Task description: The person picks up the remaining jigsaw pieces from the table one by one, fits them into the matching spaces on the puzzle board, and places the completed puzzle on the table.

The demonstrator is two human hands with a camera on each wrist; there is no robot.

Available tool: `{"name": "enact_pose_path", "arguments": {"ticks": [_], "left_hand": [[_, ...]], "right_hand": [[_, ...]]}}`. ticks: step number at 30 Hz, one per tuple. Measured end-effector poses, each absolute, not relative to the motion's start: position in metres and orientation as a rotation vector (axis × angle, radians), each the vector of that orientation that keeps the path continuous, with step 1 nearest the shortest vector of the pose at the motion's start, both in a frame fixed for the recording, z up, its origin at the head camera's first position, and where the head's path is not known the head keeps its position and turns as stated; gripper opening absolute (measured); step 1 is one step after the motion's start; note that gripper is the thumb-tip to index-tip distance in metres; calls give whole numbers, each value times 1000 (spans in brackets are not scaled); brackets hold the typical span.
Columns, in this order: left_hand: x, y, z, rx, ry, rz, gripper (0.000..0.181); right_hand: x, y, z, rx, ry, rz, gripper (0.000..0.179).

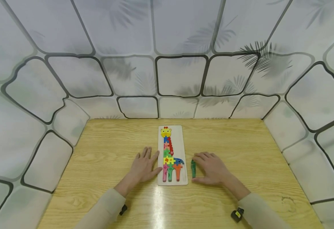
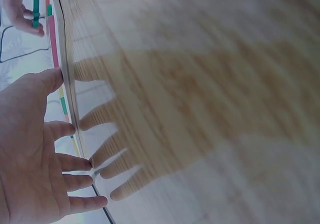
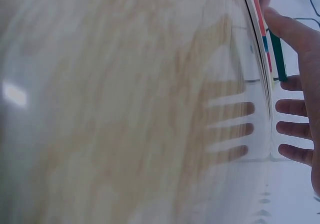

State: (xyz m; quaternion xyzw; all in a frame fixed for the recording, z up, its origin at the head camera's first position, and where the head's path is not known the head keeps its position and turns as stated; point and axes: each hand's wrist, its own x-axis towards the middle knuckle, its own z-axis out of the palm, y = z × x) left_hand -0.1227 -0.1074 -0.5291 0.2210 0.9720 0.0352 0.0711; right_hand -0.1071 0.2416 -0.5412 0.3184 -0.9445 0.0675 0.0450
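A wooden giraffe puzzle board (image 1: 179, 136) lies upright before me, with colourful interlocking giraffe pieces in it: a yellow head (image 1: 166, 132), a red mane strip and a row of legs at the bottom. My left hand (image 1: 144, 167) is spread flat at the board's left side, thumb and index fingertip touching its edge. To the right of the board, my right hand (image 1: 212, 168) pinches a green puzzle piece (image 1: 193, 168) lengthwise between thumb and index finger. The right wrist view shows that green piece (image 3: 277, 57) held just above the tabletop, apart from the board.
The board rests on a light wood-grain table (image 1: 112, 133). Pale panels with a dark stone-outline and leaf pattern (image 1: 181, 76) enclose the table at the back and both sides. Small black devices (image 1: 236, 214) sit at the wrists.
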Motion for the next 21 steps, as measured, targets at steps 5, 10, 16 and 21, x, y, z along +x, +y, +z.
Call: {"name": "enact_pose_path", "arguments": {"ticks": [5,10,16,21], "left_hand": [[-123,-108,-530,670,2928,100,79],[-123,-107,-529,668,2925,103,78],[-123,-107,-529,663,2917,100,79],[-123,-107,-527,663,2917,91,79]], "right_hand": [[-108,236,-542,988,-2891,200,90],[-109,230,-541,1004,-2886,207,90],[-108,224,-540,1033,-2915,231,90],[-110,219,-540,1039,-2919,206,91]]}}
